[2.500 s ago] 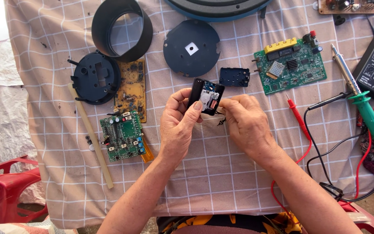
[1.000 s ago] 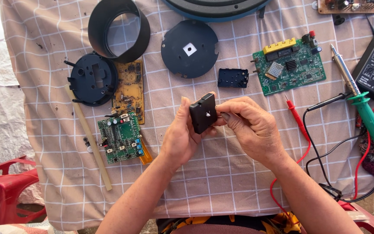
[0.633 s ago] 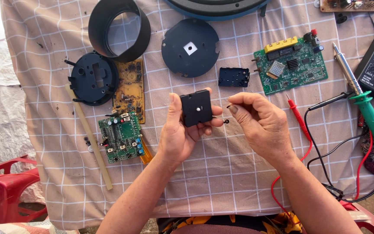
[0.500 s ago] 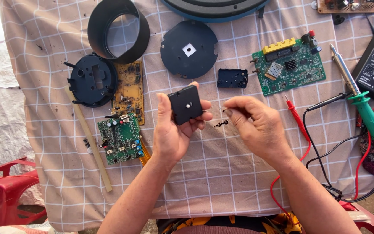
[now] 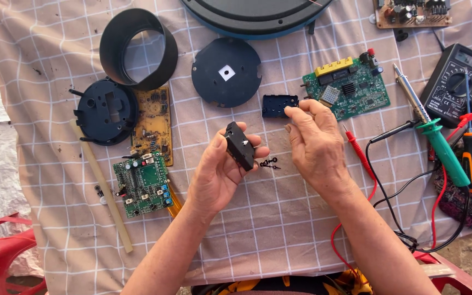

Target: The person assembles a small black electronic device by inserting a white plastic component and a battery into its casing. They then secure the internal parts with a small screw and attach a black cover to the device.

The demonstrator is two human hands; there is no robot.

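Observation:
My left hand (image 5: 220, 173) holds a small black square box (image 5: 240, 145) with a white centre pin, tilted on edge above the checked cloth (image 5: 279, 218). Small black metal hands (image 5: 269, 163) lie on the cloth just right of it. My right hand (image 5: 315, 141) hovers to the right with its fingertips close to a small black rectangular cover (image 5: 278, 105) lying on the cloth. I cannot tell if those fingers pinch anything.
A green circuit board (image 5: 348, 89), soldering iron (image 5: 431, 134), multimeter (image 5: 456, 83) and probe leads (image 5: 394, 180) lie right. A black disc (image 5: 226, 72), black ring (image 5: 137, 48), round base (image 5: 106, 111), yellow board (image 5: 153, 123), green board (image 5: 142, 184) and stick (image 5: 102, 187) lie left.
My hands have parted. The left hand turned the black box onto its edge; the small metal hands now lie on the cloth. My right hand rose toward the black cover.

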